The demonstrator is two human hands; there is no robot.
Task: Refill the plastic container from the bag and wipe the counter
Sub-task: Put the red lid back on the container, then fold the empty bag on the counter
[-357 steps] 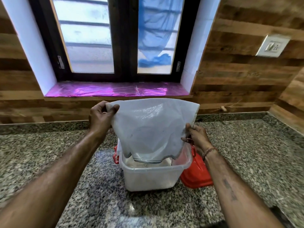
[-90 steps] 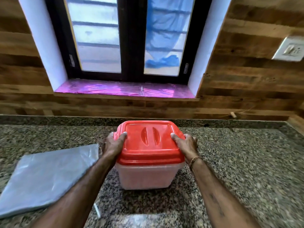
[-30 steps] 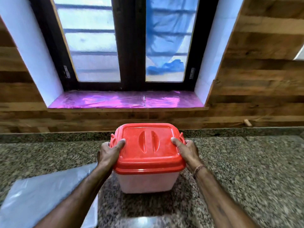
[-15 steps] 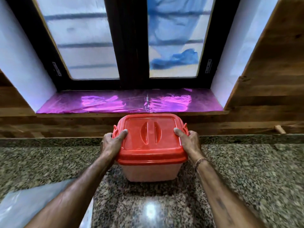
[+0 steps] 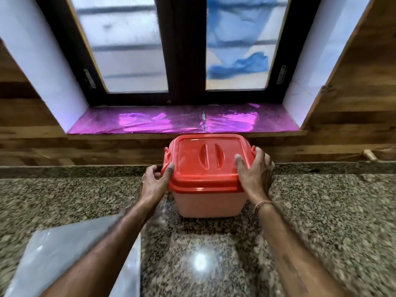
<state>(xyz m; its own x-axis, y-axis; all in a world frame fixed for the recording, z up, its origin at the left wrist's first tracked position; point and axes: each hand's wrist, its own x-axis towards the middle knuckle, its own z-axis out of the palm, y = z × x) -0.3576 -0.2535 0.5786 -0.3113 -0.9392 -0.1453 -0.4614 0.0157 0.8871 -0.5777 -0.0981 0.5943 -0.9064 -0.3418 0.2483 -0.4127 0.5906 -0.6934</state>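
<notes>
The plastic container (image 5: 205, 202), translucent with a red lid (image 5: 205, 159) closed on it, stands on the granite counter (image 5: 321, 221) close to the back wall, below the window sill. My left hand (image 5: 153, 183) holds its left side, thumb on the lid's edge and fingers curled by the side clip. My right hand (image 5: 255, 174) clasps the lid's right side, thumb on top and fingers down the side. The grey plastic bag (image 5: 64, 254) lies flat on the counter at the lower left, partly under my left forearm.
A wood-panelled wall rises behind the counter. The window sill (image 5: 182, 123), covered in shiny purple film, sits just above the container. A small wooden peg (image 5: 368, 154) sticks out of the wall at the right.
The closed container has slid back toward the wall under the sill, with both hands on it. My left thumb has slipped from the lid's top to its left edge.
</notes>
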